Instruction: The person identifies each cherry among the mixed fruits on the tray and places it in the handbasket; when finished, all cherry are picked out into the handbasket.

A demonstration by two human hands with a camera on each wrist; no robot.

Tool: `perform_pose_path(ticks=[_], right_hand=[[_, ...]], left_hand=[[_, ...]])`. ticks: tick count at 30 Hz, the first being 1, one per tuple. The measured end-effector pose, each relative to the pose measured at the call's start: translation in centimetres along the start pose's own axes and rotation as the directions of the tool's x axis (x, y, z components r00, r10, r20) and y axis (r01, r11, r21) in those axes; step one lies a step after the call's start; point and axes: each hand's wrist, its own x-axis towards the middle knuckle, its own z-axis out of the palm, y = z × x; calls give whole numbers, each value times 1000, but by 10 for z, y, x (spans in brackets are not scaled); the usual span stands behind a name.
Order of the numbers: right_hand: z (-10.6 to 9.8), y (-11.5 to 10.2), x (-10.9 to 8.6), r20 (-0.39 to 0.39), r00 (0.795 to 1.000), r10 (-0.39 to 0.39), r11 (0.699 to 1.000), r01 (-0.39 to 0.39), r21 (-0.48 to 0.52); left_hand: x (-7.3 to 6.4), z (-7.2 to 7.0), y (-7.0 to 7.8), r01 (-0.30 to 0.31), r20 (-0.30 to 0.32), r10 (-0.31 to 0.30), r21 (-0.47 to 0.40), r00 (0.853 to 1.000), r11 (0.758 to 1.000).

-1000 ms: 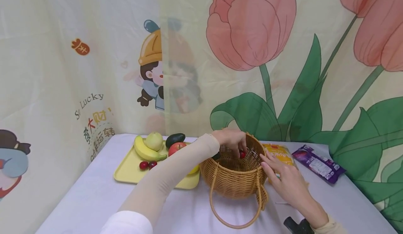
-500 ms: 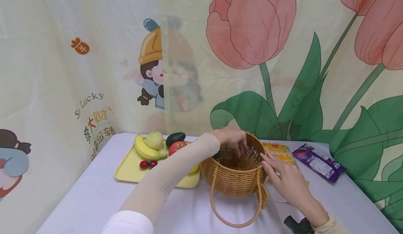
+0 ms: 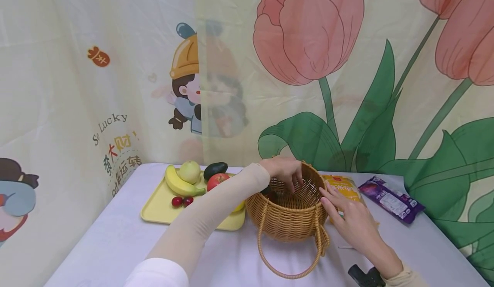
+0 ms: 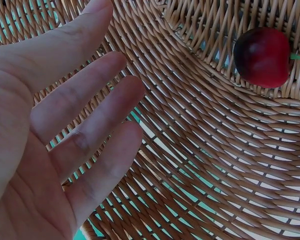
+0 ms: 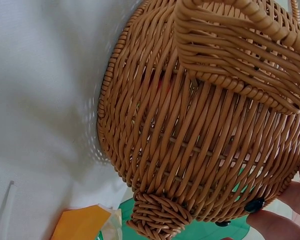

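Note:
My left hand reaches down inside a round wicker basket. In the left wrist view its fingers are spread and hold nothing. A dark red cherry with a green stem lies on the woven bottom, apart from the hand. The fairly straight fingers of my right hand rest against the basket's right rim. The right wrist view shows those fingertips touching the wickerwork beside small black beads. The basket's handle is folded down toward me.
A yellow tray left of the basket bears a banana, a pale round fruit, a dark avocado-like fruit, a red apple and two cherries. An orange packet and a purple packet lie to the right.
My left hand has let go of a cherry, which dropped to the basket's bottom. My right hand stays at the rim.

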Motion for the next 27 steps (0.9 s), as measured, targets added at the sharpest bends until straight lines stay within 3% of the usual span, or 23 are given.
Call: perform_pose_path(ticks=[15, 21, 27], right_hand=[[-1, -1, 1, 7, 1000, 17, 1000, -17, 11], [0, -2, 0, 4, 1000, 9, 1000, -9, 8], [-2, -2, -1, -6, 1000, 6, 1000, -6, 23]], left_hand=[[4, -7, 1, -27, -18, 27, 21, 999, 999], [-5, -28, -3, -46, -62, 46, -7, 997, 999], [-24, -49, -12, -48, -119, 40, -67, 992, 997]])
